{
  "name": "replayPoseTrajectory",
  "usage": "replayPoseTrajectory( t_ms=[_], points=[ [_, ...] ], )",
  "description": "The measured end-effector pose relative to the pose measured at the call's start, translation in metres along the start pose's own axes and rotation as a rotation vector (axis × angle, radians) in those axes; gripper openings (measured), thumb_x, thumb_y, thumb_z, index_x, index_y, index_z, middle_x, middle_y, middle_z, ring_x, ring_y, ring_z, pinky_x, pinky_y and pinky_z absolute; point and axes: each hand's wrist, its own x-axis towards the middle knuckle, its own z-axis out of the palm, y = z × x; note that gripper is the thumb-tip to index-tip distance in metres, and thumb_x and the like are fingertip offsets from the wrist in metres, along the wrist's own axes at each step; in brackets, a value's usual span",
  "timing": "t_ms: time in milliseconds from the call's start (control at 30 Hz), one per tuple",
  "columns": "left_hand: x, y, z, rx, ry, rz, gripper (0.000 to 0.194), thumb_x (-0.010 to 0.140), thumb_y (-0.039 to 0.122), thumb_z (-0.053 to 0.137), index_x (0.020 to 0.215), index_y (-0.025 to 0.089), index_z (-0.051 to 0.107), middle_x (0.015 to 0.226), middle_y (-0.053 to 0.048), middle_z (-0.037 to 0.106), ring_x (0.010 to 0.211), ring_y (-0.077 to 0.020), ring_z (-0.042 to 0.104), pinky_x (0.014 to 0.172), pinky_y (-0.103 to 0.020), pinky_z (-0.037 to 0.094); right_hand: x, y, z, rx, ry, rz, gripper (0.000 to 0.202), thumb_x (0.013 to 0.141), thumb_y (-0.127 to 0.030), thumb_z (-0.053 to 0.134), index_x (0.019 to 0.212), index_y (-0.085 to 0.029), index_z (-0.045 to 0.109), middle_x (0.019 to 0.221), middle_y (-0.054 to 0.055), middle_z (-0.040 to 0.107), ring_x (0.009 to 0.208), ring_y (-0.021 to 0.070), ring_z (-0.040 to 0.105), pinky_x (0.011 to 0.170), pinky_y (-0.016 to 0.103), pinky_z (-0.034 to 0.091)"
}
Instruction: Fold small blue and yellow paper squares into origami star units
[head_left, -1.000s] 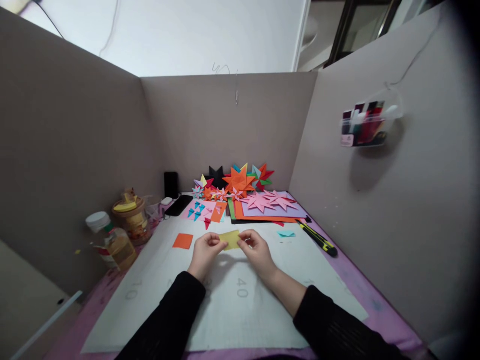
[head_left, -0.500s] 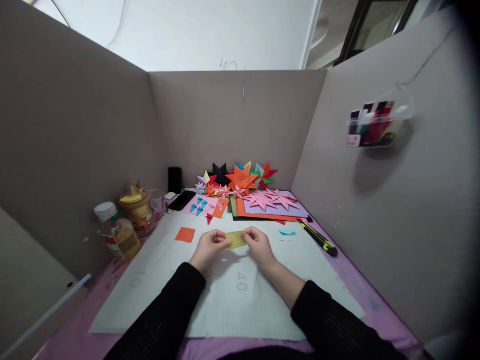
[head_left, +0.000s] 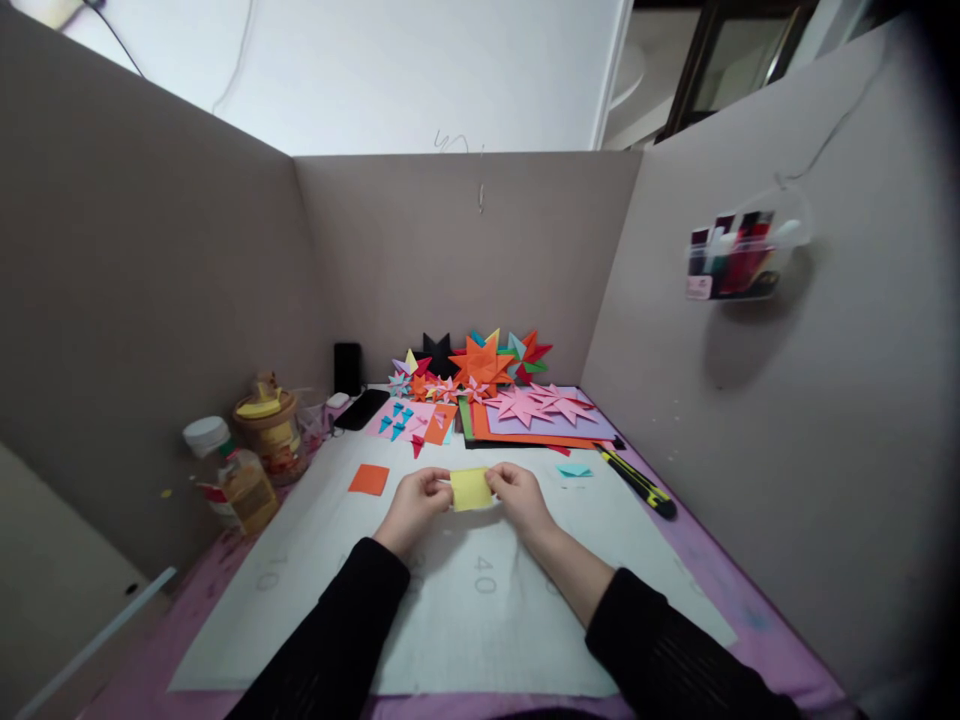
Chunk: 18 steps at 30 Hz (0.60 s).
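bare hands, left grip (head_left: 411, 505) and right grip (head_left: 520, 498), below long black sleeves (head_left: 337, 640)

A purple table (head_left: 720, 590) carries a white mat (head_left: 465, 620). On the mat lie an orange square (head_left: 368, 479) and a teal scrap (head_left: 574, 469). Beside it sit a knife (head_left: 637, 481), paper stack (head_left: 540, 428), stars (head_left: 480, 362), phone (head_left: 360, 409), bottle (head_left: 229, 475) and jar (head_left: 268, 432).

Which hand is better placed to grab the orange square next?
Left. The left hand pinches the yellow paper on the side nearer the orange square. The right hand holds the paper's far edge, so it would have to cross over.
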Motion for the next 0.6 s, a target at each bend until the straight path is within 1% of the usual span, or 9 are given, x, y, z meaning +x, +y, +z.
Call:
replayPoseTrajectory(
  t_ms=[100,267,400,600],
  points=[
    [0.001,-0.003,-0.002,0.023,0.036,0.001,0.024,0.061,0.012,0.054,0.085,0.011,0.056,0.053,0.002,0.059,0.048,-0.0087,0.053,0.048,-0.017,0.038,-0.001,-0.002,0.001,-0.041,0.015,0.016,0.022,0.067,-0.034,0.055,0.053,-0.017,0.052,0.052,-0.001,0.051,0.053,0.0129,0.046,0.052,0.024,0.036],
    [0.002,-0.007,-0.003,0.024,0.023,-0.001,0.024,0.062,0.013,0.054,0.085,0.01,0.057,0.056,0.0,0.062,0.049,-0.0098,0.054,0.048,-0.018,0.039,-0.002,0.002,0.003,-0.076,0.014,0.018,0.022,0.067,-0.033,0.055,0.053,-0.017,0.05,0.052,-0.001,0.051,0.052,0.0132,0.046,0.052,0.024,0.036],
    [0.003,-0.009,-0.004,0.037,0.036,-0.009,0.023,0.06,0.013,0.053,0.082,0.01,0.058,0.054,0.0,0.061,0.048,-0.0101,0.054,0.046,-0.018,0.038,-0.001,0.006,0.001,-0.098,0.003,0.011,0.022,0.068,-0.033,0.055,0.053,-0.017,0.05,0.051,-0.001,0.052,0.052,0.0134,0.047,0.052,0.024,0.036],
    [0.006,-0.007,-0.019,0.093,0.133,-0.011,0.021,0.058,0.011,0.051,0.077,0.011,0.057,0.05,0.003,0.057,0.045,-0.0083,0.05,0.046,-0.017,0.036,0.004,0.005,-0.002,-0.086,0.039,0.036,0.019,0.069,-0.033,0.052,0.059,-0.017,0.052,0.056,0.001,0.055,0.055,0.0142,0.049,0.052,0.025,0.038]
  ],
)
